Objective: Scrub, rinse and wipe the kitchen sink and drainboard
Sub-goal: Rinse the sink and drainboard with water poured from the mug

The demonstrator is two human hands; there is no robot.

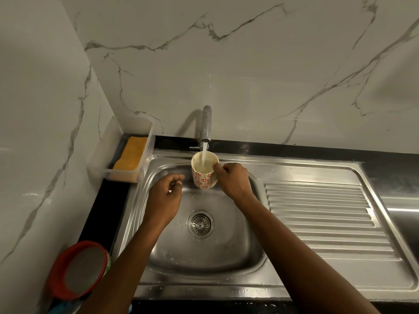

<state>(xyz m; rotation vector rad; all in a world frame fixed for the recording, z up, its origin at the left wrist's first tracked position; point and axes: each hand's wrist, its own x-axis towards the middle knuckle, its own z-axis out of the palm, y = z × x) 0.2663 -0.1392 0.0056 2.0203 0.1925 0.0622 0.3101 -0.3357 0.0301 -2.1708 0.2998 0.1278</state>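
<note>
Right hand [231, 180] pinches mug [204, 177] by rim under tap [206, 125], filling, likely heavier, slick, breakable, wants firm rim-side hold; left hand [166, 196] loosely curled, empty, lower left of tap; sink [172, 252] below tap, drainboard [322, 214] to its right.

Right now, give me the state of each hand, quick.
Left hand: open, fingers loosely curled, holding nothing.
Right hand: closed on the patterned cup, held under the tap.

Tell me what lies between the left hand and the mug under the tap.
Only a narrow strip of bare sink wall: the left hand and the mug are apart, as the head view shows.
</note>
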